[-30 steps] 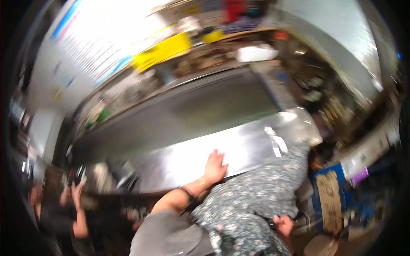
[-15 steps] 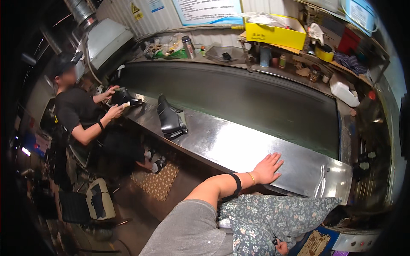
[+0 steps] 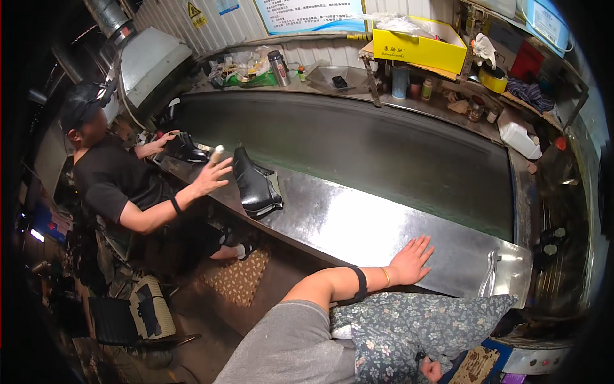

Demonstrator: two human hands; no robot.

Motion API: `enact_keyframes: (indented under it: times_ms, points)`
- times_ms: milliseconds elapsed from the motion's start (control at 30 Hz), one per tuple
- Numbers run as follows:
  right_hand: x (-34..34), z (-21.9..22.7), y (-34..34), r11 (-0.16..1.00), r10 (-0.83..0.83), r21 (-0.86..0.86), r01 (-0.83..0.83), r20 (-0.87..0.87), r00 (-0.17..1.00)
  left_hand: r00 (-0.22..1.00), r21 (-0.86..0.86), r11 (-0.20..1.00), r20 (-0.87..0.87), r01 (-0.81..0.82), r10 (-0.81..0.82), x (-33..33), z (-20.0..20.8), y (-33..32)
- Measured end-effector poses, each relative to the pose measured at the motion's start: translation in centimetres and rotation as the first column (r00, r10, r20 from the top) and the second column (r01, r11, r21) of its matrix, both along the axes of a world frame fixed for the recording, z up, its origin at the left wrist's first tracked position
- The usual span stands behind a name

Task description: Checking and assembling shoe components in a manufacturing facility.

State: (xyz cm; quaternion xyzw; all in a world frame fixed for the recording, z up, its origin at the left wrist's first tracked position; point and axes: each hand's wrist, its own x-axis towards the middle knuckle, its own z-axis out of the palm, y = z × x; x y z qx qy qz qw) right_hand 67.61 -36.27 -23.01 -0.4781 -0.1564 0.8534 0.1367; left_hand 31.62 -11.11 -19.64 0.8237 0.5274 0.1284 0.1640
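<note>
My left hand (image 3: pixel 411 261) lies flat on the steel bench top (image 3: pixel 358 217), palm down with fingers spread, holding nothing. Low in the picture, part of my right hand (image 3: pixel 432 369) shows against the floral cloth (image 3: pixel 409 323) over my front. Its fingers look curled beside a small black thing, and what they hold is hidden. Right of my left hand lies a slim metal tool with two long arms (image 3: pixel 489 273). A black leather boot (image 3: pixel 254 185) stands on the bench to the left, well away from my hands.
A dark conveyor belt (image 3: pixel 345 147) runs behind the bench. At left a co-worker (image 3: pixel 118 173) has one hand by another black boot (image 3: pixel 185 147) and a pale-tipped tool (image 3: pixel 217 153) in the other. A yellow box (image 3: pixel 419 48) and white jug (image 3: pixel 519 137) stand beyond.
The co-worker's near hand has lifted away from the boot toward the right with the pale-tipped tool. The view has shifted slightly; my left hand stays flat on the bench.
</note>
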Motion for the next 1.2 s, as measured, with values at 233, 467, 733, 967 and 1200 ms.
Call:
enact_keyframes:
  times_ms: [233, 467, 733, 967, 1200]
  points:
    - [6.0, -5.6, -1.1, 0.994, 0.016, 0.110, -0.020, 0.037, 0.999, 0.840, 0.016, 0.982, 0.522, -0.186, 0.151, -7.9, -0.3, -2.1]
    - [7.8, -9.1, -0.4, 0.969, 0.096, 0.225, -0.101, 0.034, 0.995, 0.557, 0.346, 0.445, 0.381, -0.826, 0.738, -26.6, 5.5, -7.1]
    - [9.2, -11.0, -0.6, 0.908, 0.153, 0.387, -0.157, 0.042, 0.987, 0.407, 0.268, 0.376, 0.068, -0.887, 0.911, -25.4, 6.0, -6.3]
    - [8.2, -12.0, -0.5, 0.823, 0.189, 0.538, -0.183, 0.045, 0.981, 0.102, -0.154, 0.102, 0.012, -0.983, 0.995, -29.8, 9.5, -8.1]
    - [8.8, -12.3, -3.3, 0.751, 0.228, 0.619, -0.231, 0.085, 0.970, 0.943, 0.425, 0.842, 0.152, -0.334, 0.297, -18.5, 12.2, -6.9]
